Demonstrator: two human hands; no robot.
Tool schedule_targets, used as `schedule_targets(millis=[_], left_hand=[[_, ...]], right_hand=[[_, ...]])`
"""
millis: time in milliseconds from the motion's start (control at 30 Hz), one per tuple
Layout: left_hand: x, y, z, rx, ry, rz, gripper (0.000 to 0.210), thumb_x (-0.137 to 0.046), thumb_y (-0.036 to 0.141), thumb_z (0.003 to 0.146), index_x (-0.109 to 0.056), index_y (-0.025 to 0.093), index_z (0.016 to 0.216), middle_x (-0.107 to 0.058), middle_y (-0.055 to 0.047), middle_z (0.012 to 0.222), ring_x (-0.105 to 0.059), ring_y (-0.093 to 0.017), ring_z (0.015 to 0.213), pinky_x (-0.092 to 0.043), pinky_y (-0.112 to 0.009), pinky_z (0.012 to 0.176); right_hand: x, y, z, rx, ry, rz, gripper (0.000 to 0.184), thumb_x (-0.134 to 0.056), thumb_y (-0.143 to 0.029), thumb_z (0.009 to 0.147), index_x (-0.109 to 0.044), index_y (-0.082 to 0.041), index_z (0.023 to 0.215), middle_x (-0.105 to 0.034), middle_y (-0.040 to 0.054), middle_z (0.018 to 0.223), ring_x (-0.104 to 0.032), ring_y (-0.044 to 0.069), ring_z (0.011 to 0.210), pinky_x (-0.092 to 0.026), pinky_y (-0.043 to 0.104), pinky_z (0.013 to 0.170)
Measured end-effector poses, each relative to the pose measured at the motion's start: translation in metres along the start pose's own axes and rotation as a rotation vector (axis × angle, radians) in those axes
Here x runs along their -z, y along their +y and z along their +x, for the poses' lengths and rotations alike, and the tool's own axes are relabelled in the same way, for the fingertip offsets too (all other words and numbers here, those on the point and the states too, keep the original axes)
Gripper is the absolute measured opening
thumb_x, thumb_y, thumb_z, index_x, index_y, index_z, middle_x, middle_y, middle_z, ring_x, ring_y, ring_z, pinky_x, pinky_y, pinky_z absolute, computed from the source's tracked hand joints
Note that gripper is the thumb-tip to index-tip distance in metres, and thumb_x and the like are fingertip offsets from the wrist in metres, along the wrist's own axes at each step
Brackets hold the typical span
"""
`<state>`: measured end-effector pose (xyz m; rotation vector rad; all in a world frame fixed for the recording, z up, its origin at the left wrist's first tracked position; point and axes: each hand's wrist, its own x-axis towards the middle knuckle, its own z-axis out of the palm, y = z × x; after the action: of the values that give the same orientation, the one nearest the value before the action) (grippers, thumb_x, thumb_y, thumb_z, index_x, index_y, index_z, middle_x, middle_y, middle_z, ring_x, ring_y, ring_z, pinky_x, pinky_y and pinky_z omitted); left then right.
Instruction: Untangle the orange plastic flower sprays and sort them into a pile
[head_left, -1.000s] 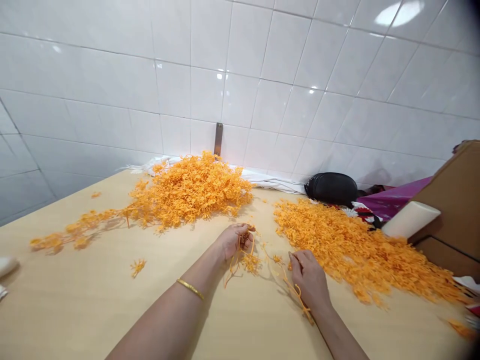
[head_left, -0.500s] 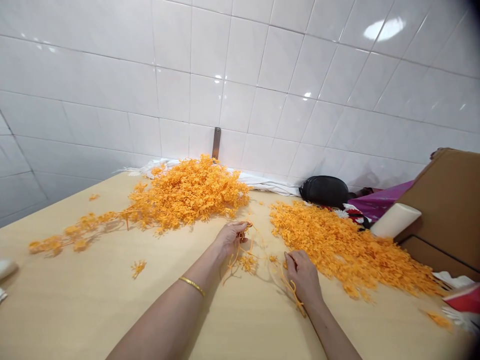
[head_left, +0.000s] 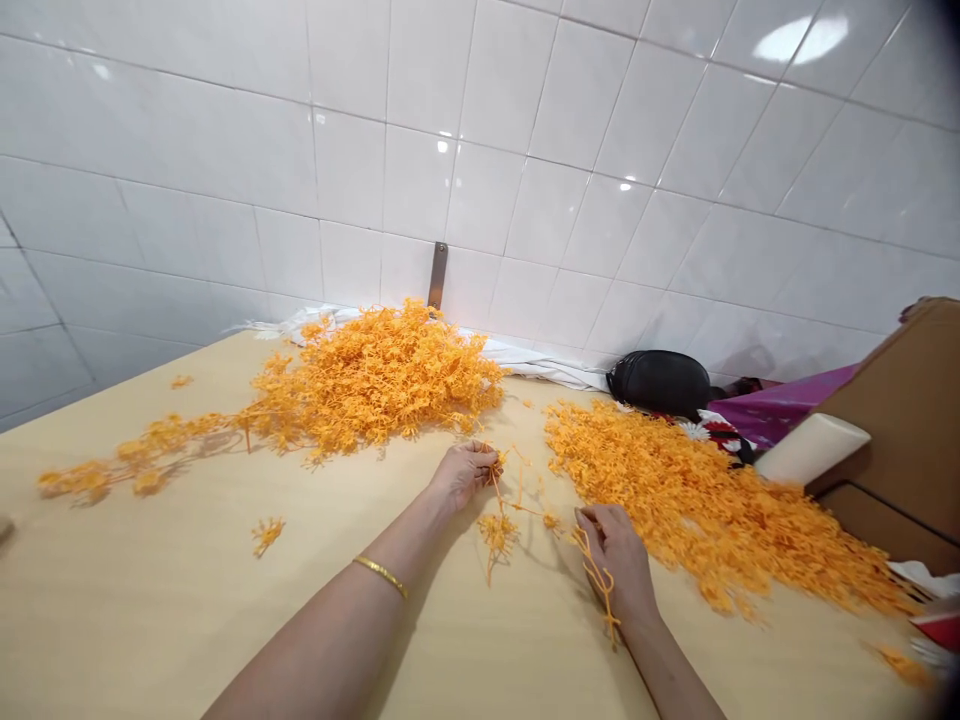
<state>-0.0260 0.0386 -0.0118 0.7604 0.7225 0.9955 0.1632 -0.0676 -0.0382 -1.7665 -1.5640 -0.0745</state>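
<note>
My left hand (head_left: 466,474) is closed in a pinch on an orange plastic flower sprig (head_left: 499,530), whose thin branches and small flower heads hang over the table (head_left: 420,640). To the right of it, my right hand (head_left: 616,552) is closed on a bare branching orange stem (head_left: 600,580) that dangles below the fingers. Its fingertips are partly hidden. A big heap of orange flower sprigs (head_left: 382,380) lies beyond my left hand, with one long branch trailing left. Beside my right hand spreads a pile of loose orange flower pieces (head_left: 697,490).
A black pouch (head_left: 660,382), a cream roll (head_left: 814,448) and a cardboard box (head_left: 900,420) stand behind the right pile. White cloth (head_left: 547,366) runs along the tiled wall, where a metal bracket (head_left: 438,275) is fixed. One stray flower piece (head_left: 268,536) lies at left.
The view has shifted slightly. The sprig in my left hand has swung, its flower head now hanging lower. The stem at my right hand hangs more openly. Both hands stay closed.
</note>
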Motion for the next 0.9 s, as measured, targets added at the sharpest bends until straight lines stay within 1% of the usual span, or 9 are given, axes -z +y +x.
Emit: schedule_targets(millis=[167, 233, 300, 333, 433, 500, 600, 733, 900], left_hand=[[-0.005, -0.001, -0.004, -0.06, 0.03, 0.061, 0.017, -0.06, 0.007, 0.06, -0.046, 0.013, 0.056, -0.05, 0.002, 0.045, -0.047, -0.007, 0.039, -0.038, -0.02, 0.045], [-0.008, -0.003, -0.006, -0.072, 0.022, 0.092, 0.017, -0.062, 0.008, 0.058, -0.046, 0.013, 0.054, -0.049, 0.002, 0.043, -0.045, -0.007, 0.037, -0.035, -0.019, 0.042], [-0.01, -0.005, -0.007, -0.077, 0.007, 0.122, 0.018, -0.063, 0.008, 0.056, -0.046, 0.013, 0.052, -0.048, 0.002, 0.041, -0.042, -0.006, 0.035, -0.031, -0.018, 0.039], [-0.011, -0.006, -0.007, -0.082, -0.003, 0.134, 0.019, -0.063, 0.008, 0.055, -0.046, 0.013, 0.051, -0.047, 0.002, 0.039, -0.041, -0.005, 0.034, -0.029, -0.018, 0.038], [-0.012, -0.009, -0.007, -0.129, -0.041, 0.165, 0.019, -0.063, 0.007, 0.054, -0.046, 0.013, 0.049, -0.045, 0.004, 0.037, -0.038, -0.004, 0.034, -0.027, -0.017, 0.038], [-0.012, -0.008, -0.007, -0.156, -0.049, 0.174, 0.018, -0.063, 0.007, 0.053, -0.046, 0.013, 0.049, -0.044, 0.004, 0.038, -0.038, -0.004, 0.034, -0.027, -0.017, 0.038], [-0.01, -0.004, -0.008, -0.111, -0.041, 0.108, 0.019, -0.063, 0.007, 0.053, -0.046, 0.014, 0.052, -0.046, 0.004, 0.041, -0.041, -0.005, 0.036, -0.03, -0.017, 0.039], [-0.007, 0.002, -0.008, -0.039, -0.006, -0.003, 0.019, -0.06, 0.006, 0.058, -0.043, 0.014, 0.055, -0.05, 0.002, 0.044, -0.048, -0.007, 0.04, -0.037, -0.019, 0.044], [-0.005, 0.006, -0.007, -0.002, 0.026, -0.035, 0.013, -0.054, 0.007, 0.066, -0.044, 0.014, 0.06, -0.056, -0.002, 0.05, -0.051, -0.009, 0.043, -0.042, -0.022, 0.049]], right_hand=[[0.019, -0.004, 0.009, -0.114, 0.191, 0.052, 0.026, -0.042, -0.039, 0.077, -0.055, -0.017, 0.075, -0.052, 0.0058, 0.076, -0.048, 0.016, 0.062, -0.039, 0.029, 0.058], [0.032, -0.027, 0.018, -0.021, 0.295, 0.049, 0.024, -0.042, -0.037, 0.078, -0.055, -0.017, 0.074, -0.053, 0.0061, 0.077, -0.048, 0.016, 0.065, -0.038, 0.029, 0.061], [0.041, -0.057, 0.03, 0.153, 0.332, 0.085, 0.021, -0.041, -0.034, 0.08, -0.054, -0.018, 0.075, -0.054, 0.0062, 0.078, -0.049, 0.018, 0.072, -0.038, 0.03, 0.067], [0.041, -0.072, 0.037, 0.227, 0.277, 0.119, 0.02, -0.04, -0.032, 0.081, -0.055, -0.018, 0.076, -0.055, 0.0062, 0.078, -0.05, 0.018, 0.074, -0.038, 0.03, 0.07], [0.025, -0.099, 0.054, 0.377, -0.065, 0.194, 0.023, -0.036, -0.027, 0.082, -0.057, -0.019, 0.081, -0.058, 0.0066, 0.082, -0.051, 0.018, 0.08, -0.038, 0.029, 0.073], [0.006, -0.1, 0.058, 0.36, -0.236, 0.193, 0.024, -0.036, -0.026, 0.082, -0.059, -0.019, 0.084, -0.059, 0.0063, 0.082, -0.052, 0.018, 0.08, -0.038, 0.03, 0.072], [-0.018, -0.088, 0.057, 0.247, -0.391, 0.268, 0.024, -0.038, -0.029, 0.081, -0.059, -0.018, 0.084, -0.06, 0.0045, 0.078, -0.053, 0.017, 0.073, -0.039, 0.028, 0.066], [-0.03, -0.08, 0.053, 0.112, -0.433, 0.494, 0.02, -0.045, -0.031, 0.077, -0.059, -0.016, 0.076, -0.06, 0.0014, 0.071, -0.052, 0.015, 0.067, -0.038, 0.024, 0.06], [-0.03, -0.072, 0.058, 0.017, -0.273, 0.578, 0.017, -0.05, -0.031, 0.073, -0.054, -0.016, 0.066, -0.052, -0.0018, 0.061, -0.046, 0.011, 0.059, -0.035, 0.022, 0.055]])
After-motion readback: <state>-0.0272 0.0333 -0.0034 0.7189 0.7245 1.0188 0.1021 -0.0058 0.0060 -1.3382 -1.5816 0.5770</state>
